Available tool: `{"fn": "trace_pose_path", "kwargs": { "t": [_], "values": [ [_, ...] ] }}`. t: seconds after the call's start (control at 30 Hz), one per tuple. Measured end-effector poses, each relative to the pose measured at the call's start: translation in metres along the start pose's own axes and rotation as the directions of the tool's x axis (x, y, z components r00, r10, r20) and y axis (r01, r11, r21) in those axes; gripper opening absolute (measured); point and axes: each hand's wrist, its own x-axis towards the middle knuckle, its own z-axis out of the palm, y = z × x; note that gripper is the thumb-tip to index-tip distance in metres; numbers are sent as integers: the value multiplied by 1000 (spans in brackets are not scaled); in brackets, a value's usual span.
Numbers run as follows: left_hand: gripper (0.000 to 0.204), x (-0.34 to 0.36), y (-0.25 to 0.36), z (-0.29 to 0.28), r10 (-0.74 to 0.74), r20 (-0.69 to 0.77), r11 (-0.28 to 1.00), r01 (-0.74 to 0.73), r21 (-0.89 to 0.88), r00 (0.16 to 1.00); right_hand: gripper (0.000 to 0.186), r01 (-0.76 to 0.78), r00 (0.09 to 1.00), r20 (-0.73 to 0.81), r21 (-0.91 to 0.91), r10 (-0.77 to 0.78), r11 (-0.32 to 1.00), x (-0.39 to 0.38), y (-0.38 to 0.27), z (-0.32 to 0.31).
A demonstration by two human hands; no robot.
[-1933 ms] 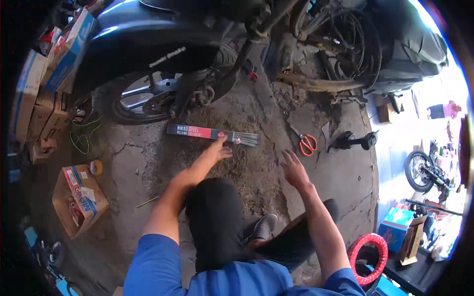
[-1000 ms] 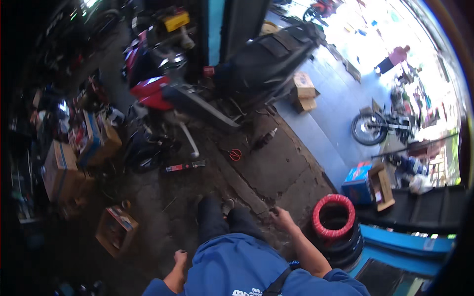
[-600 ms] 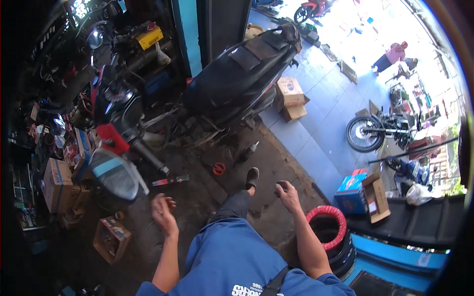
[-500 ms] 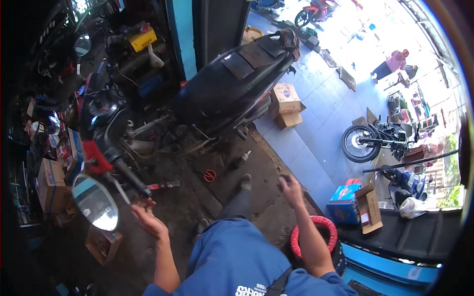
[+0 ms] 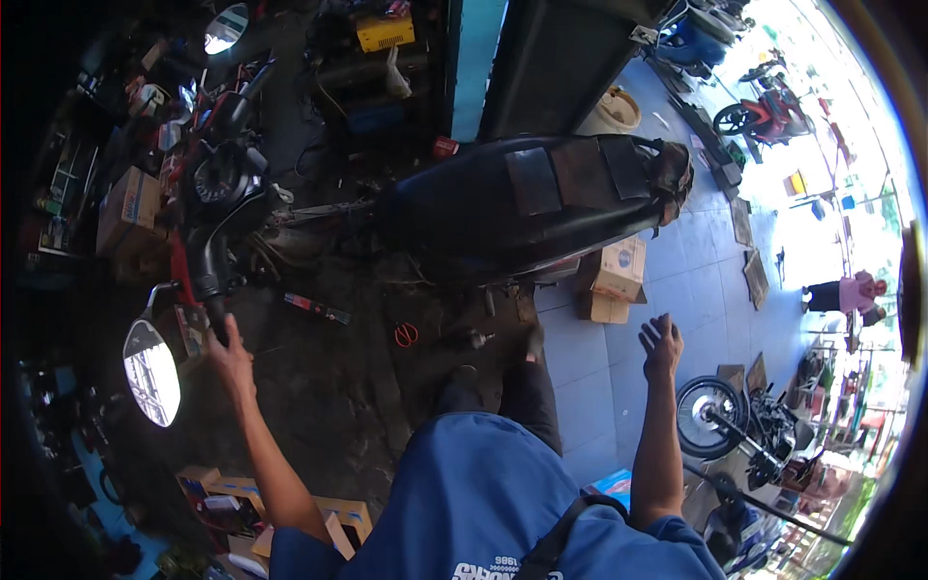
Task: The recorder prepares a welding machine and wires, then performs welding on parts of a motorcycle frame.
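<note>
A motorcycle stands across in front of me, its long black seat running to the right and its handlebar on the left. My left hand is closed around the black handlebar grip. Beside that hand, a round-edged mirror sticks out toward me. Away to the right, my right hand hangs in the air with its fingers apart and nothing in it. Dark flat pads lie on the rear of the seat.
On the dark floor lie red-handled scissors, a power-tool-like object and a red-and-black strip. A cardboard box stands by the motorcycle's rear. Another motorcycle is parked at the right. Boxes sit at lower left.
My left hand, open near the handlebar end before, has taken hold of the grip. My right hand has risen and its fingers have spread. The view has turned, with my body nearer the motorcycle.
</note>
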Motion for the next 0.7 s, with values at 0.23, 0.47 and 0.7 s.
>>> {"fn": "trace_pose_path", "kwargs": {
  "t": [0.23,0.47,0.7],
  "values": [
    [58,1,-6,19,-29,-136,993,44,112,990,56,44,998,39,92,-48,995,189,-91,35],
    [63,15,-7,31,-153,-240,953,208,222,959,57,17,999,42,53,-19,998,300,-111,66],
    [64,4,9,36,-200,-305,934,276,229,931,70,-23,860,511,36,1,999,340,-127,96]
  ]
}}
